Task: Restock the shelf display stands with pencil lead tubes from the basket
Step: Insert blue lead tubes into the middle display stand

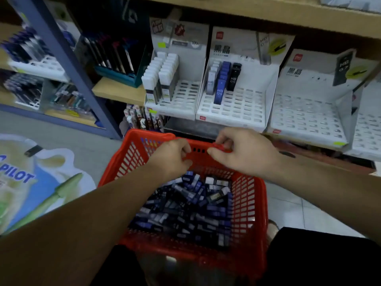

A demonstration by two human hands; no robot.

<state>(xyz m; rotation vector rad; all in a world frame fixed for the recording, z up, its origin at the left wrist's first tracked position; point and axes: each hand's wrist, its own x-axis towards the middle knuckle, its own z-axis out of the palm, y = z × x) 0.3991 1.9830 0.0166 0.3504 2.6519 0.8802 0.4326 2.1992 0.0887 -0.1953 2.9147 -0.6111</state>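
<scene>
Tubes [185, 207] heaped loose in basket [253, 203], long axes pointing every way, lying below and nearer the body than both hands. Left hand [175, 155] and right hand [243, 153] side by side at far rim, fingers curled on it; no tube held. Middle stand [233, 108] just beyond rim, filled only at back left. Right stand [305, 116] showing only slots. Left stand [177, 100] with two white rows. Heap about equally near either hand, reached by drawing back and down. Stands overhung by shelf board [257, 15]; entry from front judged easiest.
</scene>
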